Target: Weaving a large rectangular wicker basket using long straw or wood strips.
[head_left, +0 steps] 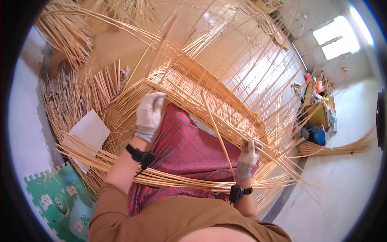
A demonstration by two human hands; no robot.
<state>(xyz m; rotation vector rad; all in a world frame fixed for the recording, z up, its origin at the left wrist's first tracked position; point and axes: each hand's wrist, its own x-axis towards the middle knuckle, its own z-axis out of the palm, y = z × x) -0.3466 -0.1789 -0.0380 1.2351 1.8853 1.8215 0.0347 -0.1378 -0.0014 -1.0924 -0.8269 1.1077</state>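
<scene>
A long rectangular wicker basket (189, 86), partly woven, lies slantwise in front of me with long loose canes fanning from its far and right sides. My left hand (150, 115), in a pale glove, is closed beside the basket's near left corner; what its fingers hold, if anything, is hidden. At the near right end, my right hand (247, 159), also gloved, has its fingers curled on the basket's near rim among the canes. A single cane (215, 127) slants from the weave down toward my lap. Red checked cloth (181, 149) covers my legs.
A bundle of long canes (181, 180) lies across my lap. Left are short sticks (107, 84), a white board (89, 135) and a green patterned mat (60, 201). More cane bundles (66, 34) stand far left. A blue bucket (318, 136) sits right by the wall.
</scene>
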